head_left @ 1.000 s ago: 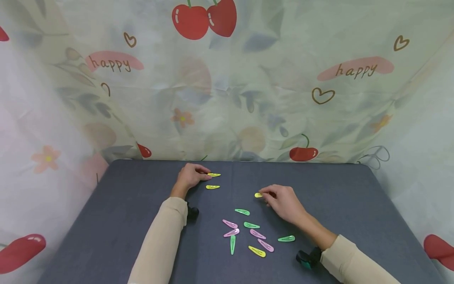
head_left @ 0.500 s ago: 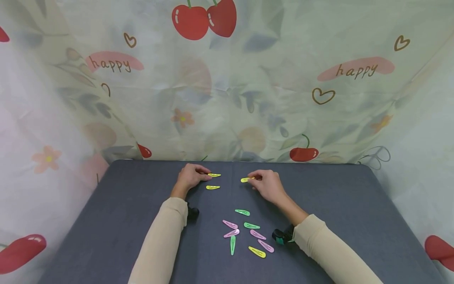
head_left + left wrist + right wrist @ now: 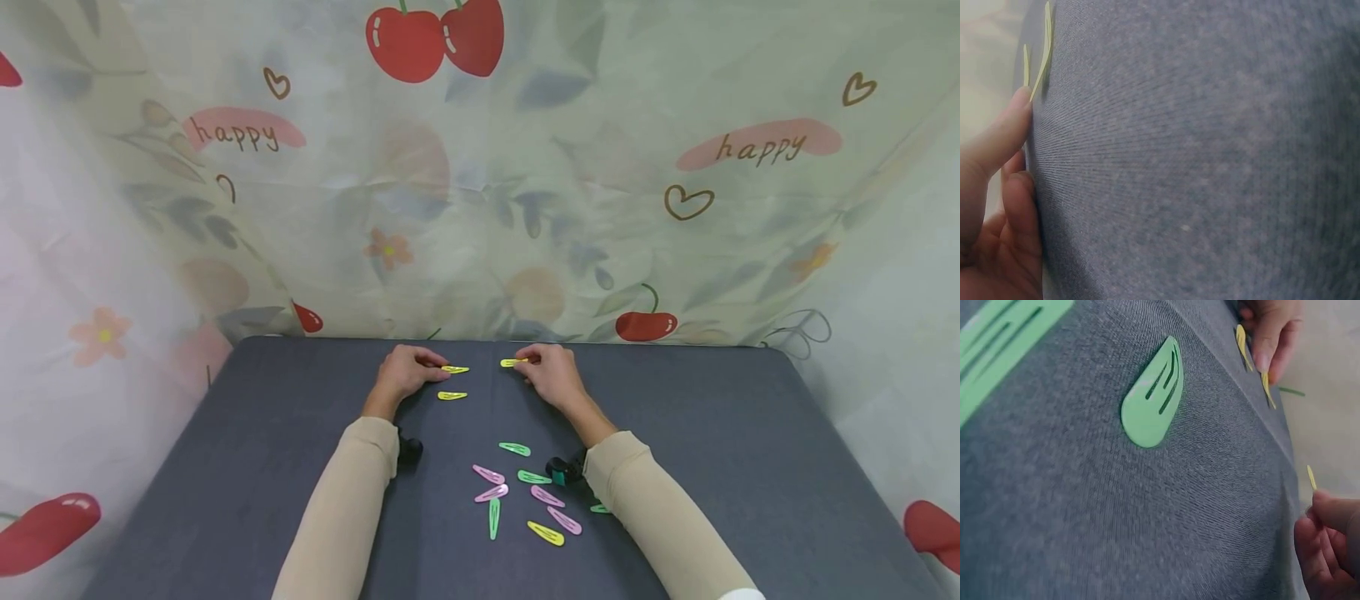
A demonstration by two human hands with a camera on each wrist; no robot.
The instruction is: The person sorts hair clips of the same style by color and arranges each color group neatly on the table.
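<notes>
Near the far edge of the table, my left hand (image 3: 406,372) pinches the wide end of a yellow hair clip (image 3: 456,369) between thumb and fingers. A second yellow hair clip (image 3: 452,396) lies just nearer than it; both clips also appear beyond the thumb in the left wrist view. My right hand (image 3: 551,375) holds another yellow hair clip (image 3: 508,363) between thumb and finger, to the right of the left hand's clip. In the right wrist view this clip (image 3: 1311,477) sticks out past the thumb, and the left hand (image 3: 1277,334) shows at the top.
Several green, pink and yellow clips lie mid-table, among them a green clip (image 3: 514,449), a pink clip (image 3: 564,521) and a yellow clip (image 3: 545,533). One green clip (image 3: 600,508) is partly hidden by the right sleeve. A printed curtain (image 3: 480,250) hangs behind the dark table (image 3: 225,500).
My right hand has carried its yellow hair clip leftward and away from me, to near the far edge. The left hand has stayed at its clip.
</notes>
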